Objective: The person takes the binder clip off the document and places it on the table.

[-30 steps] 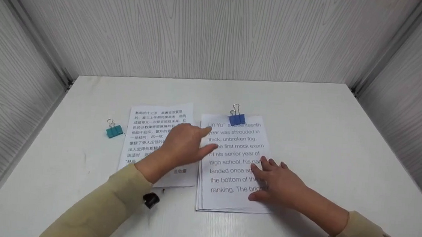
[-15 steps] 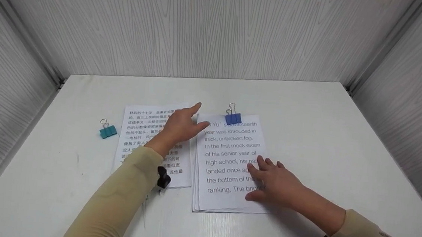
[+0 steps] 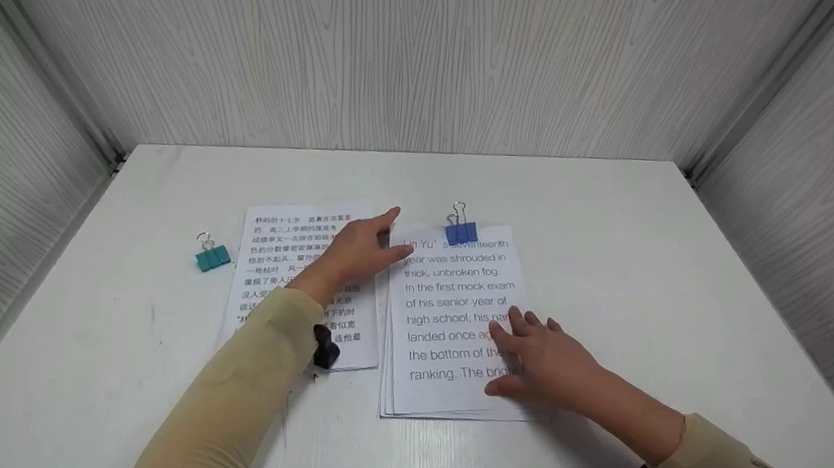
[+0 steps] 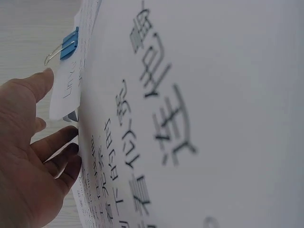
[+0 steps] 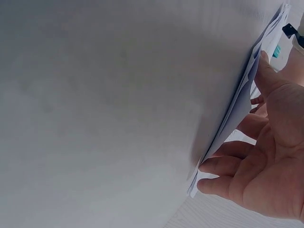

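Two stacks of printed paper lie side by side. A blue binder clip (image 3: 462,233) sits on the top edge of the right stack (image 3: 441,396), which has English text. My left hand (image 3: 360,248) is over the upper right part of the left stack (image 3: 260,244), printed in Chinese. Its index finger points away and its thumb reaches the right stack's upper left corner; in the left wrist view its other fingertips (image 4: 71,133) are at the left stack's edge. My right hand (image 3: 545,356) rests with spread fingers on the right stack's right edge, thumb lower down.
A teal binder clip (image 3: 213,257) with raised wire handles stands left of the Chinese stack. The white table (image 3: 576,202) is bounded by grey wood-grain panels (image 3: 430,64) at the back and both sides.
My left hand has moved back and left, from over the English page to the upper gap between the stacks. My right hand stays in place, and the head view has shifted slightly.
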Demonstrator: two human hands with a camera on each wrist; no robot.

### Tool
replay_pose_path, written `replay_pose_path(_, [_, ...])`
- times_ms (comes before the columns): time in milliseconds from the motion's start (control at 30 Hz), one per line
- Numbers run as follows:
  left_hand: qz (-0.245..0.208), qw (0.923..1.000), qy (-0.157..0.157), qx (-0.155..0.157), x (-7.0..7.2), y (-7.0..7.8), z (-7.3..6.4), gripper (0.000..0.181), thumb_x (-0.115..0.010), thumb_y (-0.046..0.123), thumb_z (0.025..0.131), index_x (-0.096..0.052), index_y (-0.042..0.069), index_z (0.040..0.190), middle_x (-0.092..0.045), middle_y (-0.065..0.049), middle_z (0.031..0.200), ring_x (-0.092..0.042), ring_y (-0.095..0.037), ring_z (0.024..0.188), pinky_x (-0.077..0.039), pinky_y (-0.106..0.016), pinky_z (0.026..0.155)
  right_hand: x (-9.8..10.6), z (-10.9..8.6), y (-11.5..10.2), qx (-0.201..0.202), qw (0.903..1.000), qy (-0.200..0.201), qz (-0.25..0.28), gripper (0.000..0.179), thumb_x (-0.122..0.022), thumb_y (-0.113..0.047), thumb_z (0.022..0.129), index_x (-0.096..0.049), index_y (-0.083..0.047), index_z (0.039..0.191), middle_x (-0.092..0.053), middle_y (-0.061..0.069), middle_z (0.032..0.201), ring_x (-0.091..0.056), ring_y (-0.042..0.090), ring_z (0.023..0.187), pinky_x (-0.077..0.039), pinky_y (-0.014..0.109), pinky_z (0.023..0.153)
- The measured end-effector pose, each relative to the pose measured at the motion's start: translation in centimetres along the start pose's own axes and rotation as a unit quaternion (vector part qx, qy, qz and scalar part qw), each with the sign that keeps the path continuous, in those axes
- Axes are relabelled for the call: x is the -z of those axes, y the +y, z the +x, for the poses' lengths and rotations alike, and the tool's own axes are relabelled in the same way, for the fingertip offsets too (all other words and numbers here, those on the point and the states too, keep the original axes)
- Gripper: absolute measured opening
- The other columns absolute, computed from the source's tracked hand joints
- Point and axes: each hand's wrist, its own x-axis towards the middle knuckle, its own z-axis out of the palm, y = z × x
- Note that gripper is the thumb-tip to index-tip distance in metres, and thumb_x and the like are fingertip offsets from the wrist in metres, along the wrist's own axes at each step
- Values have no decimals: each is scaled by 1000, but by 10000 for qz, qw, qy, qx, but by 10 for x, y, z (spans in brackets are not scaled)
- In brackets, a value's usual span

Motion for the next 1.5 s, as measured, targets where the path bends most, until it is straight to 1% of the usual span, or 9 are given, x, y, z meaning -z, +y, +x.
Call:
replay_pose_path(400, [-237, 9997, -52, -71, 0, 5, 1, 82, -72, 48, 99, -37, 19, 167, -48, -8, 163, -40, -28, 153, -29, -42, 127, 0, 0, 1, 77, 9999, 64, -37, 89, -81, -53, 91, -48, -6, 159, -37, 30, 164, -37, 51, 150, -36, 63, 119])
replay_pose_path(533, [-483, 9986, -157, -144, -1, 9, 1, 82, -73, 45, 99, -36, 18, 167, -59, -10, 153, -54, -24, 141, -37, -41, 122, 0, 0, 1, 64, 10000, 55, -18, 89, -80, -53, 91, -48, -7, 160, -37, 29, 164, -36, 50, 151, -36, 63, 120])
replay_pose_path(633, [-597, 9978, -193, -223, -1, 12, 0, 82, -73, 44, 99, -36, 20, 167, -62, -9, 150, -56, -20, 136, -40, -40, 119, -1, 0, 1, 39, 10000, 48, 9, 89, -81, -53, 91, -48, -8, 160, -36, 29, 165, -36, 50, 151, -36, 62, 120])
replay_pose_path(833, [-854, 9957, -243, -254, -2, 16, -1, 78, -73, 40, 100, -36, 26, 168, -65, -12, 134, -61, -25, 119, -50, -42, 104, -1, 1, 0, -14, 10000, 41, 21, 89, -81, -53, 90, -48, -9, 160, -36, 27, 165, -35, 49, 152, -35, 62, 120])
replay_pose_path(967, [-1063, 9938, -295, -167, -1, 17, -1, 75, -73, 38, 101, -37, 32, 166, -56, -13, 153, -58, -23, 125, -48, -40, 106, -2, 2, 0, -67, 10000, 10, 34, 89, -81, -53, 91, -47, -10, 161, -34, 26, 167, -34, 48, 153, -35, 61, 121])
replay_pose_path(1067, [-1299, 9908, -342, -156, -1, 17, -1, 72, -73, 33, 102, -38, 37, 165, -57, -10, 152, -62, -22, 115, -52, -37, 97, -1, 2, 0, -84, 10000, -7, 39, 90, -81, -53, 91, -46, -10, 161, -33, 26, 167, -33, 48, 153, -35, 61, 121])
replay_pose_path(1200, [-1582, 9861, -402, -305, -4, 16, 0, 72, -69, 23, 104, -36, 39, 166, -71, -10, 124, -69, -24, 88, -54, -34, 78, -2, 2, 0, -102, 9999, -31, 10, 90, -81, -53, 91, -46, -9, 161, -33, 27, 167, -33, 48, 153, -36, 61, 120])
replay_pose_path(1333, [-1855, 9807, -480, -386, -10, 13, 3, 67, -65, 13, 106, -41, 35, 164, -70, -7, 135, -74, -20, 95, -56, -31, 88, -3, 2, 0, -132, 9999, -49, 0, 91, -81, -53, 90, -46, -9, 161, -33, 26, 167, -33, 48, 153, -35, 61, 121])
replay_pose_path(1500, [-1943, 9793, -517, -251, -14, 13, 6, 59, -64, 10, 105, -48, 21, 161, -59, -5, 154, -68, -16, 117, -52, -34, 101, -2, 2, -1, -120, 9999, -38, 4, 91, -81, -54, 90, -46, -10, 161, -33, 26, 167, -33, 48, 153, -35, 61, 120])
